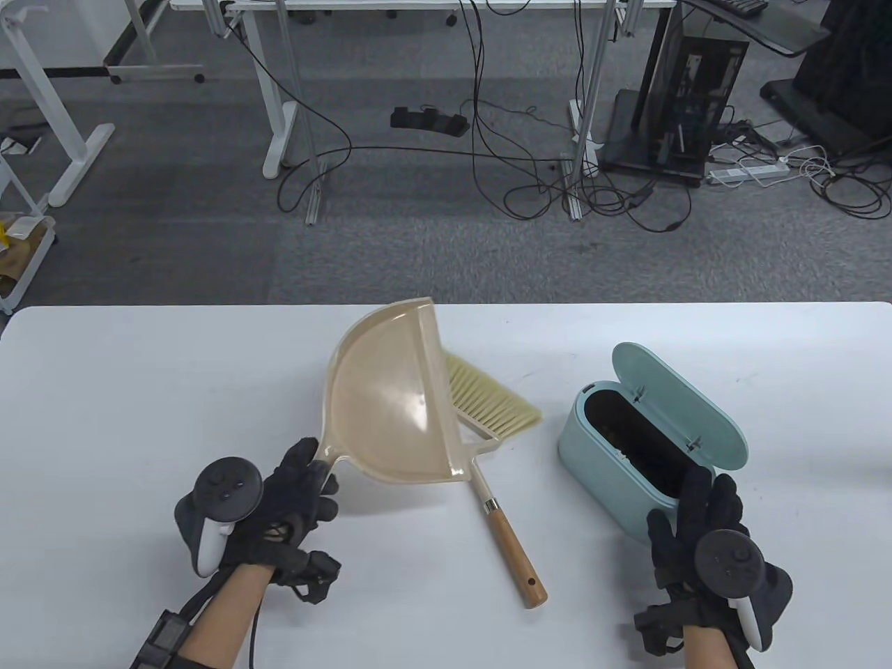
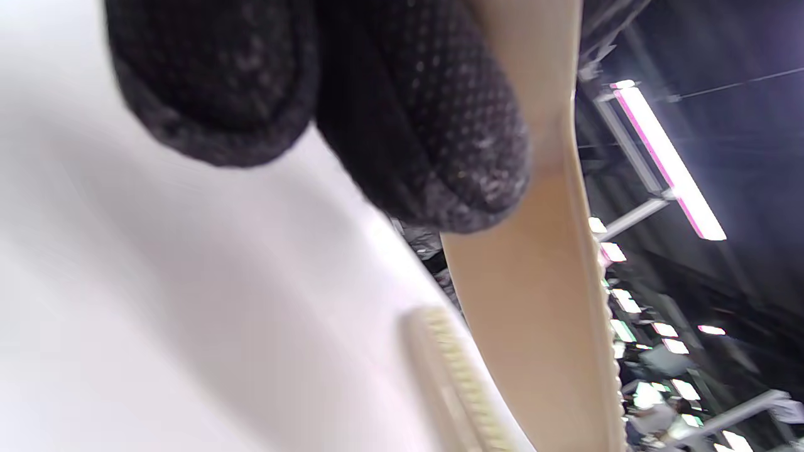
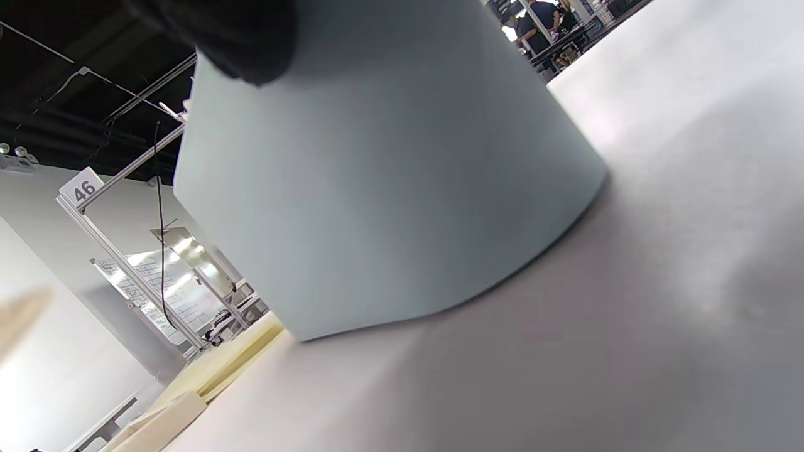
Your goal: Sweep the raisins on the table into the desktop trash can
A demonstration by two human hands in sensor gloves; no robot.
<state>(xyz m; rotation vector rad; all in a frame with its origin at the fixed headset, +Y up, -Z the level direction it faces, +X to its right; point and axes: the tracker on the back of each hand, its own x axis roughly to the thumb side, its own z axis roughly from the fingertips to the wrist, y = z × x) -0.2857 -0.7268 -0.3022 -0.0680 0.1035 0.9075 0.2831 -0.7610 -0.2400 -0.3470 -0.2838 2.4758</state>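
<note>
Dustpan [image 1: 394, 404]: smooth beige plastic, half-round, lifted and tilted; left hand [image 1: 279, 512] grips its thin handle.
Brush [image 1: 488, 418]: pale bristles, wooden handle w/ metal collar, lying on table [image 1: 139, 390] partly under pan, handle toward 5 o'clock.
Trash can [image 1: 613, 474]: matte mint oval, lid flipped open (dark inside), at 3 o'clock of pan.
Right hand [image 1: 704, 536]: fingers on can's near wall; grip unclear.
Raisins: can't tell.
</note>
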